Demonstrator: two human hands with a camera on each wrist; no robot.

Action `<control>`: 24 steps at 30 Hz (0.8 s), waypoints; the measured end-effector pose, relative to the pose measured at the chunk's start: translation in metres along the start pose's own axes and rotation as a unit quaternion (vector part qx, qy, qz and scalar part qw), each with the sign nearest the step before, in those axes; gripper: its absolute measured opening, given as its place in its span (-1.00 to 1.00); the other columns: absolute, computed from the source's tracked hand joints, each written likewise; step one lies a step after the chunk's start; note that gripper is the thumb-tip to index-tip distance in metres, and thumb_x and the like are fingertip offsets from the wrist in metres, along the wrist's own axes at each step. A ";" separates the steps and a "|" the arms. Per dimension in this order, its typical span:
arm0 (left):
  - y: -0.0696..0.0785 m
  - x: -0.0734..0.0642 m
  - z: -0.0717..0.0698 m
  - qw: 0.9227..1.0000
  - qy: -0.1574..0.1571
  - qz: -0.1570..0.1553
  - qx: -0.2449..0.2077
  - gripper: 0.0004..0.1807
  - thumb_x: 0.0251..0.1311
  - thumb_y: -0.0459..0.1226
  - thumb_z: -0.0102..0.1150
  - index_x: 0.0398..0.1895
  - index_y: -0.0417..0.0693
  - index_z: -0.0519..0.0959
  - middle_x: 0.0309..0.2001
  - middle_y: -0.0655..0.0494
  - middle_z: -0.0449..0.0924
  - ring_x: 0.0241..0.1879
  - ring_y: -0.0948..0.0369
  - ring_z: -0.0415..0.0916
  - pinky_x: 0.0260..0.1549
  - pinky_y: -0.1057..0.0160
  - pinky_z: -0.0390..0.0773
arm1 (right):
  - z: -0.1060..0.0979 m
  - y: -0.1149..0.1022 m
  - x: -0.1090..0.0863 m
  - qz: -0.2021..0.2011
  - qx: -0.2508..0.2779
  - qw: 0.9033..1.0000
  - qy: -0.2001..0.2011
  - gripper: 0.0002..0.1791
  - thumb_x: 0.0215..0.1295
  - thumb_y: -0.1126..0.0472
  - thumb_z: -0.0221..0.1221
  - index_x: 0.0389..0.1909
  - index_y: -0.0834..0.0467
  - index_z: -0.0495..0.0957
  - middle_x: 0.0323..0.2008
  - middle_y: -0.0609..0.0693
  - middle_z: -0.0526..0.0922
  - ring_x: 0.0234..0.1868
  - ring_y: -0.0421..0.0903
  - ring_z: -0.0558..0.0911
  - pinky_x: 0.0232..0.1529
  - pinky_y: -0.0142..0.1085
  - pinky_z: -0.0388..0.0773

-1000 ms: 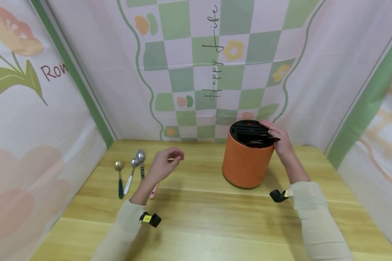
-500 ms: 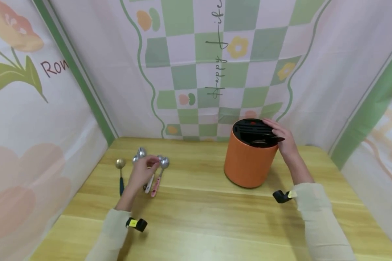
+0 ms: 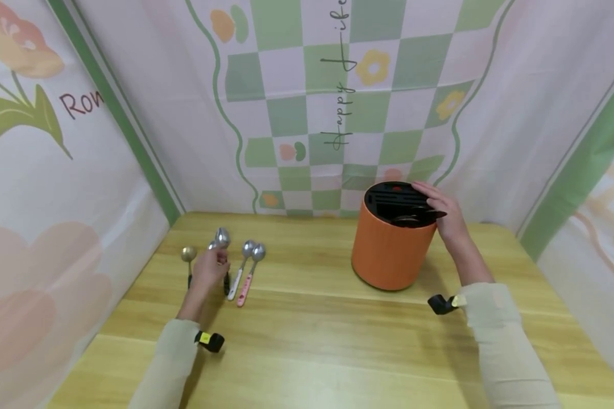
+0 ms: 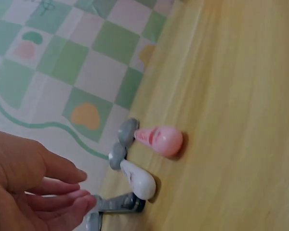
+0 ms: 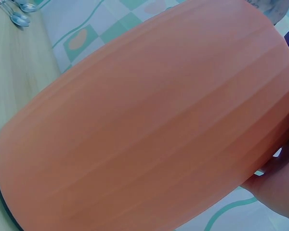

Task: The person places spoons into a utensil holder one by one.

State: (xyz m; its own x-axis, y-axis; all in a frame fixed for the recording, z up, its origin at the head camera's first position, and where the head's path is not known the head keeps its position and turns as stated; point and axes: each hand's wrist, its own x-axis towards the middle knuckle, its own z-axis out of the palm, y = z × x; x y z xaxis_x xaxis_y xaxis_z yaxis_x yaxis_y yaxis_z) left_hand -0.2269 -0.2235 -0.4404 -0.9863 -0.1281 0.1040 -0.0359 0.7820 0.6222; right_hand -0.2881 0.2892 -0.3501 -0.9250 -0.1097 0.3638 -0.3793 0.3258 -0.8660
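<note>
My left hand (image 3: 208, 271) is over the row of spoons at the left, fingers bent slightly. In the left wrist view its fingertips are right at a dark-handled spoon (image 4: 120, 204), with nothing between thumb and fingers. Just right of it lie a white-handled spoon (image 3: 236, 283) and a pink-handled spoon (image 3: 245, 289). A gold-bowled spoon (image 3: 188, 254) lies on the left, its handle mostly hidden by the hand, as is another spoon. My right hand (image 3: 449, 218) rests with straight fingers on the rim of an upright orange utensil holder (image 3: 393, 253).
Dark utensils (image 3: 411, 218) stand in the holder's black slotted top (image 3: 389, 196), one jutting toward the right hand. A patterned cloth (image 3: 332, 113) hangs behind the wooden table (image 3: 327, 341), with more cloth at both sides.
My left hand has moved left and down over the spoons, uncovering the white- and pink-handled ones. The right hand has stayed on the holder.
</note>
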 end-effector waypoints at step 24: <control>-0.007 0.014 0.009 0.993 -0.056 -0.068 0.073 -0.87 0.08 -0.37 0.27 -0.40 -0.28 0.53 -0.47 -0.11 0.57 -0.54 0.12 0.49 -0.65 0.32 0.50 | 0.001 0.001 0.000 -0.007 0.011 1.000 0.002 -0.51 0.52 0.27 -0.22 0.35 0.35 0.36 0.46 0.01 0.34 0.48 -0.21 0.23 0.34 -0.61 0.15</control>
State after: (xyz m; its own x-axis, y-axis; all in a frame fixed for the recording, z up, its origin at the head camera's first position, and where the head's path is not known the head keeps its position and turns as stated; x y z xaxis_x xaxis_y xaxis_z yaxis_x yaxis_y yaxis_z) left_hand -0.2422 -0.2250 -0.4498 -0.9821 -0.1770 -0.0648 -0.1853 0.8428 0.5053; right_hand -0.2885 0.2891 -0.3515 -0.9193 -0.1101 0.3779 -0.3931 0.3038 -0.8678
